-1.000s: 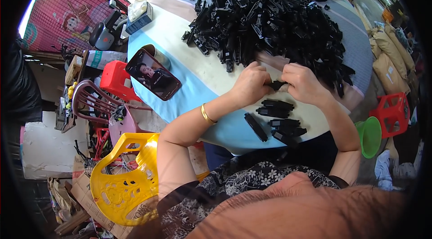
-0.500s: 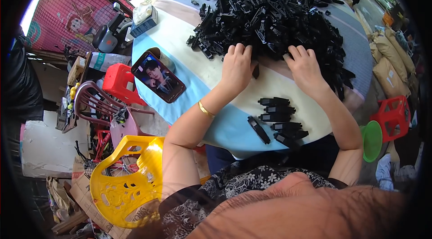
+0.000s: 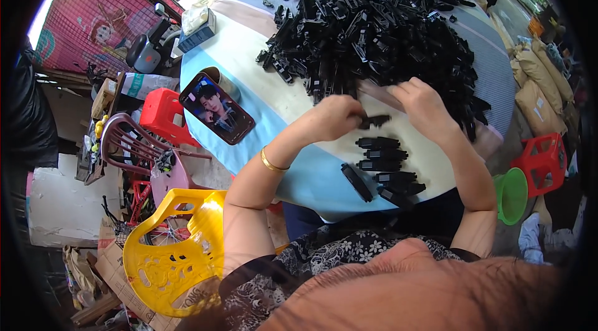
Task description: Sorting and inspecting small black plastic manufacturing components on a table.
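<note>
A large heap of small black plastic clip-like parts covers the far side of the cloth-covered table. My left hand is closed on one end of a black plastic part, just in front of the heap. Its fingers are slightly blurred. My right hand is at the heap's near edge, fingers bent and drawn together; whatever is between them is hidden. Closer to me lies a short column of several black parts, laid side by side. One more black part lies slanted to their left.
On the left of the table, a phone leans on a round container, with a blue box behind. A yellow chair is at my left. A green basket and red stool stand at right.
My left hand has drawn back from the heap toward me, and a black part now shows at its fingertips. My right hand has shifted slightly nearer, its fingers drawn together.
</note>
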Motion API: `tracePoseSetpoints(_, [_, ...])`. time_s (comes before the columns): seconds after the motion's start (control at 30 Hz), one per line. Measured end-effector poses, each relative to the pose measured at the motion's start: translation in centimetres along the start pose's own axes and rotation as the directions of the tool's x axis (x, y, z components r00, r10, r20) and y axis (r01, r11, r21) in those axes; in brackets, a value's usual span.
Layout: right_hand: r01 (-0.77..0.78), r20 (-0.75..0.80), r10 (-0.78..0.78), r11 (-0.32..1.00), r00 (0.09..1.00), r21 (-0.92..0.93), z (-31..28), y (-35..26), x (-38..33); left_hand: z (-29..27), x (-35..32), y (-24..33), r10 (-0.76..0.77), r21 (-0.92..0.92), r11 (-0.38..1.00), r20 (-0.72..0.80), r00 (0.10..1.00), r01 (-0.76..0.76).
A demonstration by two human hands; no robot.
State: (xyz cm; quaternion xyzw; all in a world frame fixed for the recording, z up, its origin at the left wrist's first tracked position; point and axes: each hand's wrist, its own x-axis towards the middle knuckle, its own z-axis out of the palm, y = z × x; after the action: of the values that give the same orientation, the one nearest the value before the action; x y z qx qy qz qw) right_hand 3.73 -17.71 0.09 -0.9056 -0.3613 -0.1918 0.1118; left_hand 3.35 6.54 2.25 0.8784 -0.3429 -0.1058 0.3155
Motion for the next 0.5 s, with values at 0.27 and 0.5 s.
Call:
tracePoseSetpoints(0.27, [-0.097, 0.126, 0.110, 0.990, 0.986, -0.101, -1.6, 1.4, 0.1, 2.8, 0.7, 0.5, -0.018, 0.065, 0.997, -0.248, 0.969, 0.035])
tracePoseSetpoints(0.5, [-0.112, 0.122, 0.107, 0.993, 0.987, 0.030, -2.1, 2.0, 0.2, 2.9, 0.4, 0.2, 0.071, 0.096, 0.994, -0.127, 0.989, -0.059])
